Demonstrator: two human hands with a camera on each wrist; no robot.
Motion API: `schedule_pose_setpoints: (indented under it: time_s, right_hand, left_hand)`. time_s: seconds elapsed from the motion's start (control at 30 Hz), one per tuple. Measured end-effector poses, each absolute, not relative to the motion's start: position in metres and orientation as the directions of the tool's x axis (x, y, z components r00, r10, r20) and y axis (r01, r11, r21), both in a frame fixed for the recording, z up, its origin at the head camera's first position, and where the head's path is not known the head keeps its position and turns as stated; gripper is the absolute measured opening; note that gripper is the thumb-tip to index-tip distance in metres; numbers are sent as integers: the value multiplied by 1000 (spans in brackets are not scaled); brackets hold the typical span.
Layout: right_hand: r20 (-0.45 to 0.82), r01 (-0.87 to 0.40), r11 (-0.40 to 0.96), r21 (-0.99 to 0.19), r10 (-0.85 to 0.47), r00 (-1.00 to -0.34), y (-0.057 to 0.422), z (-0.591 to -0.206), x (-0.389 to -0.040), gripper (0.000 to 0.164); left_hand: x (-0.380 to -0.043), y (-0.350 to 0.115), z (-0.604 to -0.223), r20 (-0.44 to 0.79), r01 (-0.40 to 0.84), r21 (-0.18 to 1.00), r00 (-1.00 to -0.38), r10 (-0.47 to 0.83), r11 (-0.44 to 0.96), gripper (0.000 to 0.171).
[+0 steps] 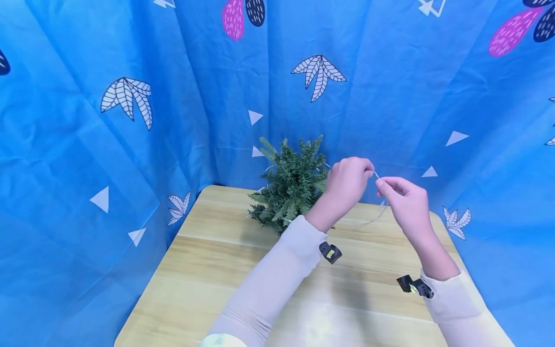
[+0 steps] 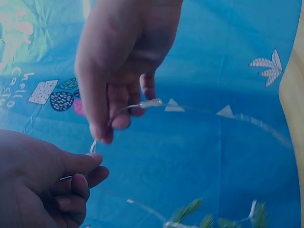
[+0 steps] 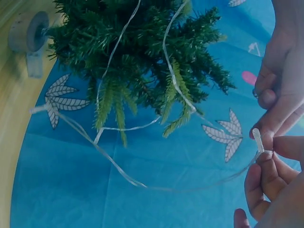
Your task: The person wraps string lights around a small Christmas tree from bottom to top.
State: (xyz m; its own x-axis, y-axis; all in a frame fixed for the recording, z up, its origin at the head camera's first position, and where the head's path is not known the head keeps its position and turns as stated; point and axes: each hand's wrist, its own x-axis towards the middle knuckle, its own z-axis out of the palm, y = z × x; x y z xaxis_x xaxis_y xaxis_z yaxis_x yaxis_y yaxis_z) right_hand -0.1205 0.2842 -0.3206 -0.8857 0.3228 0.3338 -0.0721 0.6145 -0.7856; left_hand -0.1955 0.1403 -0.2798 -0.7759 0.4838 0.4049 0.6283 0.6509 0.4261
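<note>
A string of clear fairy lights runs from a small green artificial fir tree (image 1: 295,180) to both hands. Just right of the tree, my left hand (image 1: 349,180) pinches the thin wire between thumb and fingertips. My right hand (image 1: 405,202) pinches it close beside, thumb against forefinger. In the right wrist view, a small clear bulb (image 3: 258,140) stands up at the fingertips. The left wrist view shows another bulb (image 2: 151,103) on the wire by the right hand's fingers. A loose wire end (image 1: 381,209) hangs beneath the hands. Wire also loops across the branches.
The tree stands toward the back of a wooden table (image 1: 208,270). Behind and around it hangs a blue patterned curtain (image 1: 381,96). A clear, roll-shaped object (image 3: 31,33) lies on the table near the tree. Each wrist wears a black strapped device.
</note>
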Motion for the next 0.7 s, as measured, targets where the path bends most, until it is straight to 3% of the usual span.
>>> schedule_pose_setpoints:
  time_s: [0.5,0.7]
  right_hand:
    - [328,-72,620,-782,310,-892,273,-319,-121,43]
    - [321,-94,586,-805,297,-900,271,-308,-142,46]
  left_hand:
    - [-238,103,-263,345,562,589,-825,448,581,17]
    - [-241,100,-266,291,546,621,-827,482,563,39]
